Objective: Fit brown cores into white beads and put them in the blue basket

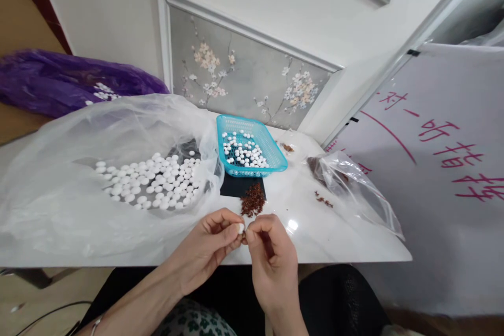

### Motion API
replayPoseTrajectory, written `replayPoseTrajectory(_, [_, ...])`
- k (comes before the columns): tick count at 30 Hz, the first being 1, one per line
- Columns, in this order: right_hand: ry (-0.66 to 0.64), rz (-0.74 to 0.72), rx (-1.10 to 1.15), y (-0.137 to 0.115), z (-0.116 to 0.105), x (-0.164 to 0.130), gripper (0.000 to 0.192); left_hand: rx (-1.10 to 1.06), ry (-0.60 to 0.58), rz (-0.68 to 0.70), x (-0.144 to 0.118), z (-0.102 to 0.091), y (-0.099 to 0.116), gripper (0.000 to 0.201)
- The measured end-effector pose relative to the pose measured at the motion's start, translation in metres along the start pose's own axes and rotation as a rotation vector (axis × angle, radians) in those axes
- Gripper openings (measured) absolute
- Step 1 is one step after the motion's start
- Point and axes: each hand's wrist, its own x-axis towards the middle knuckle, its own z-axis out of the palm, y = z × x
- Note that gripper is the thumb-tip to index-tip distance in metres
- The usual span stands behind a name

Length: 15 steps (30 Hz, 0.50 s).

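White board, right of the worktop: handwritten red Chinese characters, partly cut off. Legible: "对一" on the upper line, "听指挥" running below. No other text is readable.

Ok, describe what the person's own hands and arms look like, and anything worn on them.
Both hands are bare, without gloves: the left hand and the right hand. The forearms are bare too, with no sleeves in view. A thin pale bracelet circles the left arm near the picture's bottom edge. No rings or watch can be made out.
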Motion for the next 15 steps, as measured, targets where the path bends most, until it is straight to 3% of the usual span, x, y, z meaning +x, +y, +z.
replayPoseTrajectory(11, [0.023, -0.051, -0.048, -0.0019, 0.0058, 0.0001, 0.014, -0.008, 0.029, -0.004, 0.0003, -0.0007, 0.0002, 0.011])
replayPoseTrajectory(15, [-0.001, 0.002, -0.026, -0.001, 0.0071, 0.0042, 0.012, -0.037, 0.046, -0.017, 0.0003, -0.0016, -0.0004, 0.01])
